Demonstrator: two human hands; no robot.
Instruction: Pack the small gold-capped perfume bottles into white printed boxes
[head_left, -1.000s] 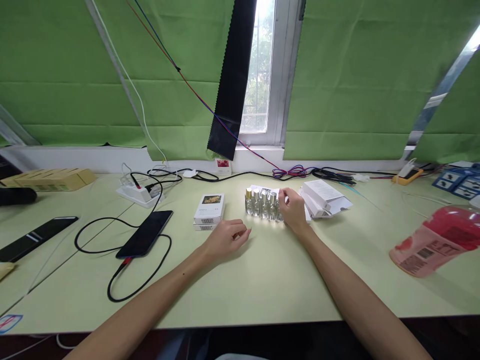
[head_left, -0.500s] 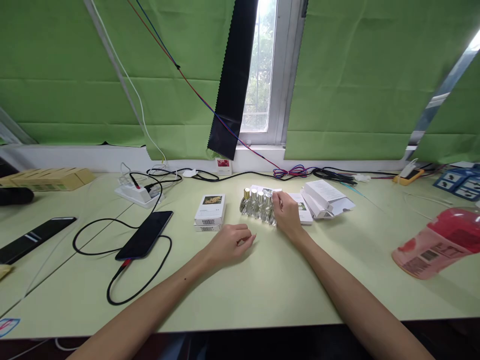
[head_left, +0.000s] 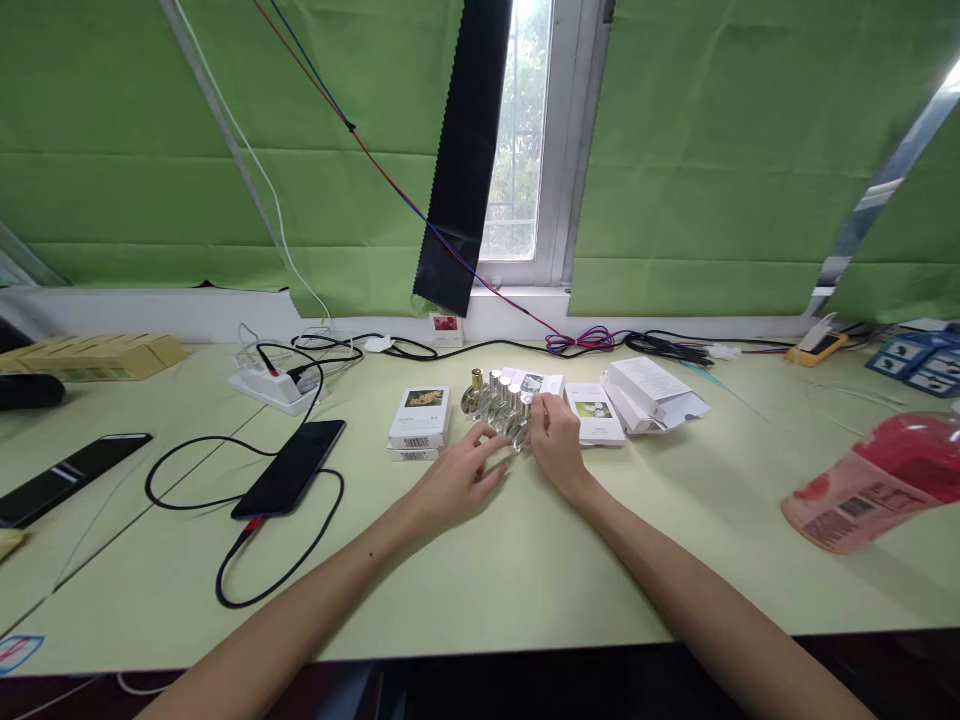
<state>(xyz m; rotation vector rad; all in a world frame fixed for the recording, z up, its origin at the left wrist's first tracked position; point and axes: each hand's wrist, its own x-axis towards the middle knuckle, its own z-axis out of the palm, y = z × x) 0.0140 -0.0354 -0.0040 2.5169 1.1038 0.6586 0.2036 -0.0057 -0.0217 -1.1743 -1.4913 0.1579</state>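
Observation:
Several small clear glass bottles (head_left: 497, 412) stand in a slanting row at the middle of the table; one has a gold cap (head_left: 477, 378), the others silver caps. My right hand (head_left: 556, 445) is closed at the right end of the row, its fingers around the nearest silver-capped bottle (head_left: 520, 425). My left hand (head_left: 461, 478) lies low in front of the row, fingers apart and reaching to the bottles' bases, with nothing held. Left of the bottles, two white boxes (head_left: 420, 415) are stacked. White picture boxes (head_left: 595, 415) lie behind and right of my right hand.
An opened white carton (head_left: 652, 395) lies farther right. A pink-labelled plastic cup (head_left: 862, 490) stands near the right edge. On the left are a cabled phone (head_left: 291, 470), a power strip (head_left: 274, 385) and a dark phone-like slab (head_left: 71, 478). Cables run along the wall.
My right hand has moved left and toward me, and the bottle row has shifted left and turned slantwise. My left hand has stretched its fingers toward the bottles.

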